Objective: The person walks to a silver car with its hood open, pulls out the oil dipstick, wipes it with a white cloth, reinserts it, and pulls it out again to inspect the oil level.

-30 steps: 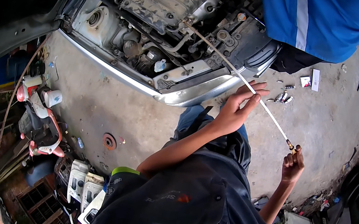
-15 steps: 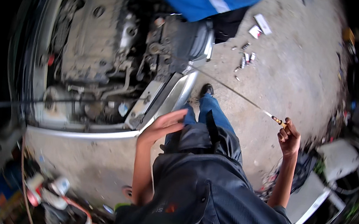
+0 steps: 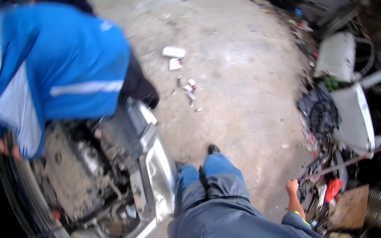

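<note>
Brownish, the rod point(image 3: 344, 165) runs out from my right hand point(image 3: 292, 186), well apart from the car point(image 3: 157, 184); my fingers seem clenched on its end. I judge it light, springy, best held there. My left hand is out of sight. Concrete point(image 3: 243, 72) spreads beside the car, scrap point(image 3: 350, 110) lies opposite, a co-worker point(image 3: 80, 57) leans over its engine point(image 3: 66, 169).

likely a workshop: exposed car engine point(image 3: 66, 172)
</note>
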Demonstrator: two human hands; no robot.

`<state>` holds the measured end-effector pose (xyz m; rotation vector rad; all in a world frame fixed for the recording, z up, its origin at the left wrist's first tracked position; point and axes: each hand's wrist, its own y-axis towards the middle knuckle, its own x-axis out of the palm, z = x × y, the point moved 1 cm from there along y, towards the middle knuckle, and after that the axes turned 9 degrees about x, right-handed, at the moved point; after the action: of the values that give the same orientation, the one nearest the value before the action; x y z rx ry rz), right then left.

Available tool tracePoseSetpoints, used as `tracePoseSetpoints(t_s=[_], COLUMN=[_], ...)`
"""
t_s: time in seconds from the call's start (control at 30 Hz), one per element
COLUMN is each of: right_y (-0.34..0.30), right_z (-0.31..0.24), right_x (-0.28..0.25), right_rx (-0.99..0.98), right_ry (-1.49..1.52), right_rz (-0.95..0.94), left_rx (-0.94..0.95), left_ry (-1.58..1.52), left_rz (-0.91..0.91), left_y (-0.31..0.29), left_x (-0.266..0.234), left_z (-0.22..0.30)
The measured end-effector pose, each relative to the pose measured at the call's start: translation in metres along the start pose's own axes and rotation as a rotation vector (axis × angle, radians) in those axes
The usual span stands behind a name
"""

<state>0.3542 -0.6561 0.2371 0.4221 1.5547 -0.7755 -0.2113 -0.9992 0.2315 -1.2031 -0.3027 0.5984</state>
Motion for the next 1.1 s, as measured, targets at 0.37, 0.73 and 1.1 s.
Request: tracePoseSetpoints(t_s=[0.37, 0.73, 1.1], right_y=[0.025, 0.124, 0.217], right_z=[-0.131, -0.29, -0.233], right_x=[0.052, -0.046, -0.024], right_rx=[0.264, 0.093, 0.827], right_ry=[1.2, 1.53, 1.106], right_rz=[-1.127, -0.946, -0.559], left_rx=[0.127, 0.024, 0.003], left_ry=[0.39, 0.182, 0.808], left_rz=[-0.046, -0.173, -0.521], left_y=[-0.005, -0.01, 0.103], left_x=[0.084, 0.236, 0.421], left_z=[0.097, 0.265, 0.554])
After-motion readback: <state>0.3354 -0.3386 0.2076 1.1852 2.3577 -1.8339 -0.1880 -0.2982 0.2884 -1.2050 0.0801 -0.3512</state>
